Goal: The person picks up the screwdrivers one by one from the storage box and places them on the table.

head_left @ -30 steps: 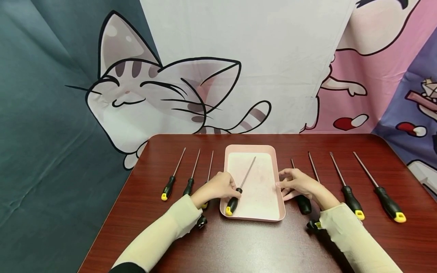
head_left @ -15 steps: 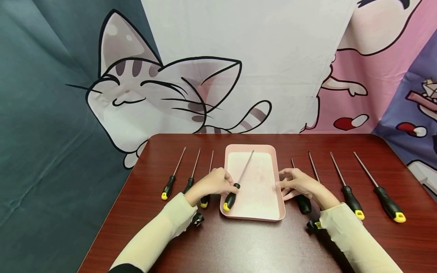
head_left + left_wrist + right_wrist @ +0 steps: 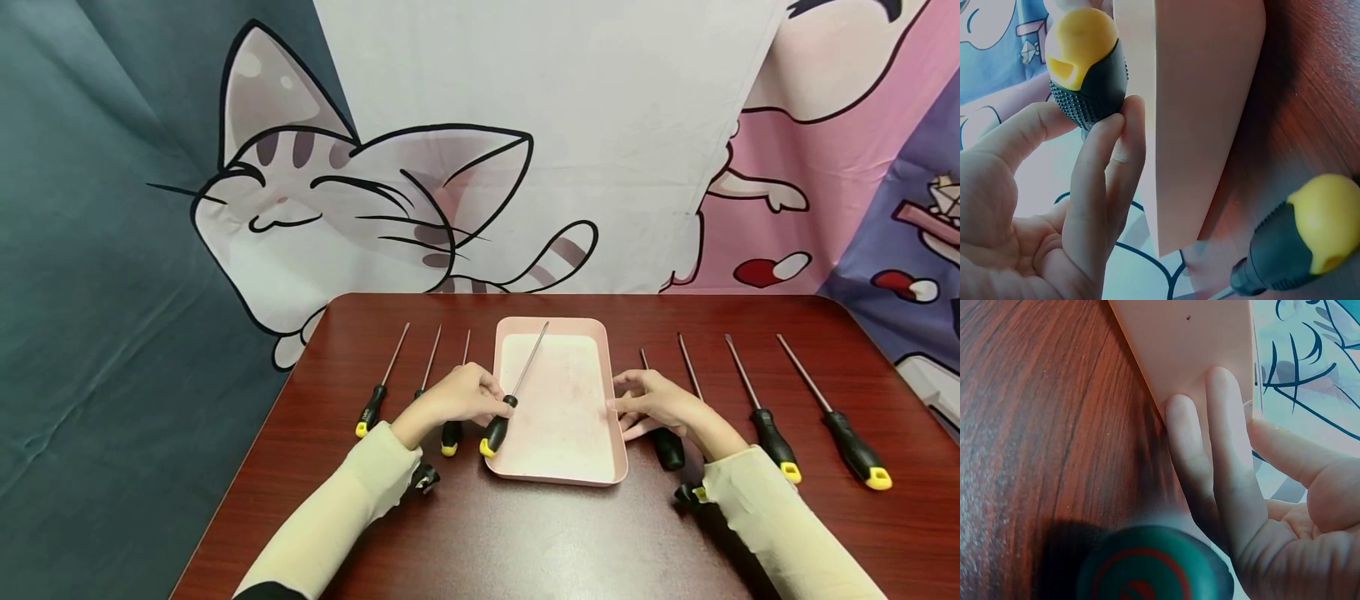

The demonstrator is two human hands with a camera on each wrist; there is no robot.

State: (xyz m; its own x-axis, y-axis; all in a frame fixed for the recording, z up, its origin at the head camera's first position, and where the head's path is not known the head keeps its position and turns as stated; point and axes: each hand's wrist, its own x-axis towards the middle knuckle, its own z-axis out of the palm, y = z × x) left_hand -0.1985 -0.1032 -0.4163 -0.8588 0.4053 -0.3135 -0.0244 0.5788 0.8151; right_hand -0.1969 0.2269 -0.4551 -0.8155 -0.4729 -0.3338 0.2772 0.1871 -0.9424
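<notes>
My left hand (image 3: 461, 396) pinches a screwdriver (image 3: 497, 432) by its black and yellow handle, between thumb and fingers. The handle is over the left rim of a shallow pink tray (image 3: 573, 400), and its shaft slants up across the tray's left side. In the left wrist view the handle's yellow end (image 3: 1082, 47) faces the camera, beside the tray's outer wall (image 3: 1204, 94). My right hand (image 3: 652, 404) holds the tray's right side, thumb at the rim and fingertips (image 3: 1219, 381) against the outer wall.
Left of the tray lie three screwdrivers, one (image 3: 451, 437) close beside it and another (image 3: 371, 411) farthest left. Several more lie to the right, including a dark-handled one (image 3: 667, 450) under the right hand and one (image 3: 858, 450) farthest right. Printed cloth (image 3: 600, 125) hangs behind the table (image 3: 555, 542).
My left hand has moved left with the screwdriver, from over the tray's floor to its left rim. The right hand and tray have stayed in place.
</notes>
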